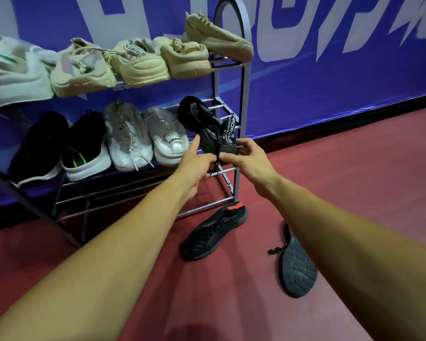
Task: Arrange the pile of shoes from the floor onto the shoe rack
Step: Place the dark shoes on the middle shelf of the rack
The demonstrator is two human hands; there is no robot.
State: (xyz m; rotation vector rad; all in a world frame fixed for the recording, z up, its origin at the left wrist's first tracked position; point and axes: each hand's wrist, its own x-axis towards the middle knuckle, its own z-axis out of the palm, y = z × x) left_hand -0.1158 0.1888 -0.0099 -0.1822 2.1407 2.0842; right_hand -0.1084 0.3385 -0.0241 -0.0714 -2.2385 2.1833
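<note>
At the right end of the rack's (244,99) middle shelf, a black shoe (202,119) sits tilted, toe toward the wall and heel out over the front rail. Both hands hold it at the heel. The left hand (197,166) has its fingers curled in under the heel where a lace hangs down, with its thumb raised against the shoe's side. The right hand (249,159) grips the heel from the other side, fingers over the back and thumb below, so the two hands nearly touch under the shoe.

That shelf also holds, from the left, a black pair (38,146), the second of which has a white sole and a green stripe, and a white pair (127,136) just beside the held shoe. All four point their toes inward.

On the top shelf stand four beige shoes (140,62) in a row. The rightmost one lies skewed, close to the rack's arched end. Pale shoes (12,70) at the far left are too blurred to count.

Two dark shoes are on the red floor (354,180) by the rack's right foot. The orange-tab shoe (214,232) sits upright, touching the lowest rail. The tipped shoe (296,267) lies on its side nearer the right forearm, its grey sole showing. A blue banner (330,82) backs the rack.
</note>
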